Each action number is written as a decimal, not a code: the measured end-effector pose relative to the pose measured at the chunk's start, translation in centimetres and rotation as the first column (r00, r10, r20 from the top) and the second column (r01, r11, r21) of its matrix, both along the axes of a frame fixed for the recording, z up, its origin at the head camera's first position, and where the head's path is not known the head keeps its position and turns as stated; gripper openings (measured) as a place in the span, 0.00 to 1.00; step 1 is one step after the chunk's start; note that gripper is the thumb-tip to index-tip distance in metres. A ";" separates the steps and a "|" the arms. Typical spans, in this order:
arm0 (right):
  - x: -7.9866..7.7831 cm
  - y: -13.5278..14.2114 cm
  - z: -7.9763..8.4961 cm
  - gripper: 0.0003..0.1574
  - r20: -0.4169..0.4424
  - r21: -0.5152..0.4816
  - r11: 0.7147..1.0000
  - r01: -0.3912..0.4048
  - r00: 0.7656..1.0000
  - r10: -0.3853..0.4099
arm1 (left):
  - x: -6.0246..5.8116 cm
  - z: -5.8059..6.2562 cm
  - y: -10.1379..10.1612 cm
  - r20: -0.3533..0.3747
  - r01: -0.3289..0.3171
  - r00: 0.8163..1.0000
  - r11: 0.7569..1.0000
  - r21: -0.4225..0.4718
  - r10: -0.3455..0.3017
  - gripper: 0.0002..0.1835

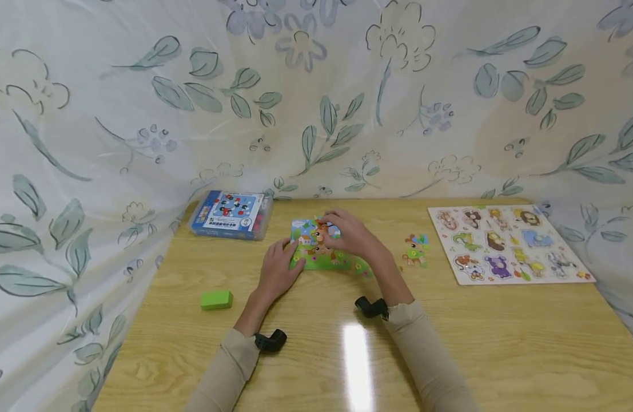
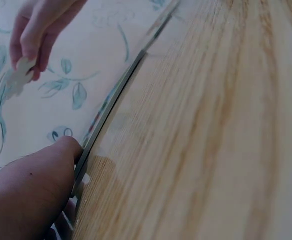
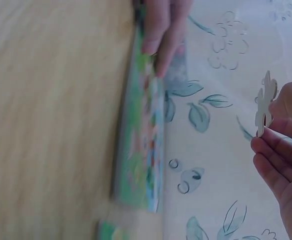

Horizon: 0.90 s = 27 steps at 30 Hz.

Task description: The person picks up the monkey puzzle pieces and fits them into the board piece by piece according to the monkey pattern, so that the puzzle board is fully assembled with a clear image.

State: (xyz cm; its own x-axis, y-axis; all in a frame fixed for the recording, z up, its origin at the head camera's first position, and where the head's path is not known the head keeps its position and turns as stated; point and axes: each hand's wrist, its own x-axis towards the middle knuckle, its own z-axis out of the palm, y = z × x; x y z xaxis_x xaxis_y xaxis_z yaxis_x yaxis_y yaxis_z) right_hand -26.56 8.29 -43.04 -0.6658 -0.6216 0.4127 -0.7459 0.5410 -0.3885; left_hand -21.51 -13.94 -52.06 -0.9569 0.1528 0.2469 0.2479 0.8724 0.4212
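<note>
A small jigsaw picture (image 1: 323,264) of a brown cartoon animal on green grass lies flat on the table. My left hand (image 1: 279,268) rests at its left edge, fingertips on the board, as the right wrist view also shows. Above the picture, my right hand (image 1: 349,233) pinches a jigsaw piece (image 3: 262,107) between thumb and fingers. The piece shows its pale side in both wrist views, held up off the board. Loose jigsaw pieces (image 1: 415,250) lie to the right of the picture, and a green one (image 1: 361,267) lies beside its lower right corner, partly behind my right wrist.
At the back left stands a clear plastic case (image 1: 226,220) with a blue label. A green block (image 1: 217,300) lies left of my left forearm. On the right is a large board of animal shapes (image 1: 480,258). A flowered cloth (image 1: 316,103) hangs behind the table.
</note>
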 end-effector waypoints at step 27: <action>-1.1 -0.9 -1.2 0.11 -0.049 -0.038 0.997 -0.066 0.997 0.064 | 0.2 0.5 0.0 -0.006 0.011 1.000 1.000 0.014 -0.011 0.29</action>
